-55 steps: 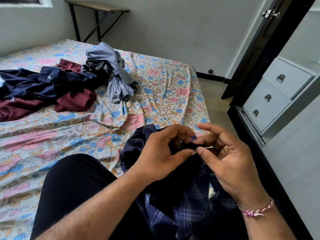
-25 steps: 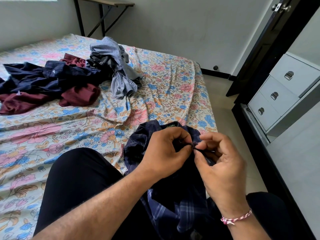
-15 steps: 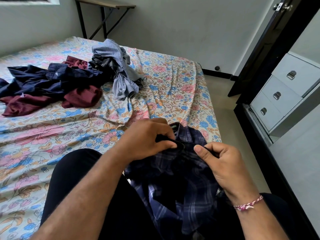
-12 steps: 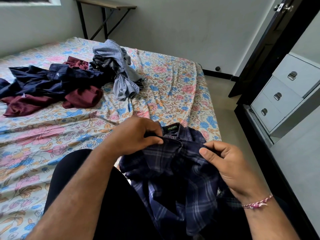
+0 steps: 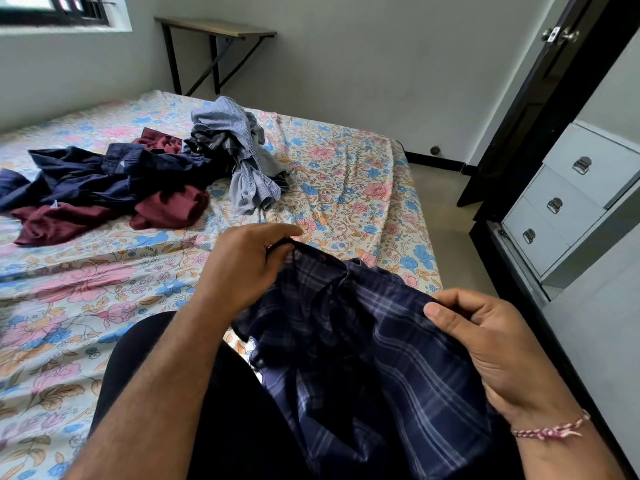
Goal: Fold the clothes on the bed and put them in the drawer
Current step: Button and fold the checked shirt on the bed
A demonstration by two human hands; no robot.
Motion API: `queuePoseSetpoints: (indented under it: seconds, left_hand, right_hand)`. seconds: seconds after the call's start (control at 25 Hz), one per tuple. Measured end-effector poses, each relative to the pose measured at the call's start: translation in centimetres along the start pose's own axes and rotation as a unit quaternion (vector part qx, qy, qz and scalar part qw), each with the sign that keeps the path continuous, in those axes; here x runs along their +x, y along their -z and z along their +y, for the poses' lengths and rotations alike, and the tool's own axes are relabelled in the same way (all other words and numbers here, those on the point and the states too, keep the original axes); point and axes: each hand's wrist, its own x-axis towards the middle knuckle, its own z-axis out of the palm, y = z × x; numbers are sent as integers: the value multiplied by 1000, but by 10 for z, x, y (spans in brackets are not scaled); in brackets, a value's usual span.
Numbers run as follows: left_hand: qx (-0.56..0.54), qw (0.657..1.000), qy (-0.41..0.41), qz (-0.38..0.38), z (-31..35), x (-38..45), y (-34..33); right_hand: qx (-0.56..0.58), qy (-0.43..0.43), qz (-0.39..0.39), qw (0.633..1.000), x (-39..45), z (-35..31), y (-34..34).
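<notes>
A dark navy plaid shirt (image 5: 363, 358) lies across my lap at the near edge of the bed. My left hand (image 5: 242, 268) pinches its upper edge at the left. My right hand (image 5: 491, 348) grips the shirt's right side, thumb on top of the fabric. On the floral bedsheet (image 5: 346, 188) further back lie a grey-blue shirt heap (image 5: 242, 157), a navy garment (image 5: 114, 178) and a maroon garment (image 5: 166, 209), all crumpled. A grey chest of drawers (image 5: 561, 206) stands at the right, all three drawers closed.
A dark door (image 5: 540, 109) stands open beside the drawers. A narrow strip of floor (image 5: 446, 216) runs between bed and drawers. A small folding table (image 5: 214, 29) stands against the far wall, under a window at the upper left.
My hands have moved apart, spreading the plaid shirt wider across my lap. The left hand went up and left, the right hand out to the right. The pile on the bed has not moved.
</notes>
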Motion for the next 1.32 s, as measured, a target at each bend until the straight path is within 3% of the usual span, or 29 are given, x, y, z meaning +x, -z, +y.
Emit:
queuePoseSetpoints:
  seconds: [0.2, 0.32, 0.48, 0.68, 1.32]
  left_hand:
    - [-100, 982, 17, 158, 13, 0, 5]
    - [-132, 967, -68, 208, 47, -4, 9]
    - [-189, 948, -174, 187, 85, -17, 7]
    - [-113, 936, -285, 172, 94, -26, 7]
    - [-109, 950, -274, 98, 95, -25, -9]
  right_hand:
    - [88, 0, 27, 996, -9, -27, -6]
    - [126, 4, 9, 992, -20, -48, -19]
    - [112, 30, 3, 993, -32, -62, -41]
    - [133, 30, -2, 991, -38, -71, -57]
    - [83, 120, 12, 989, -26, -46, -52]
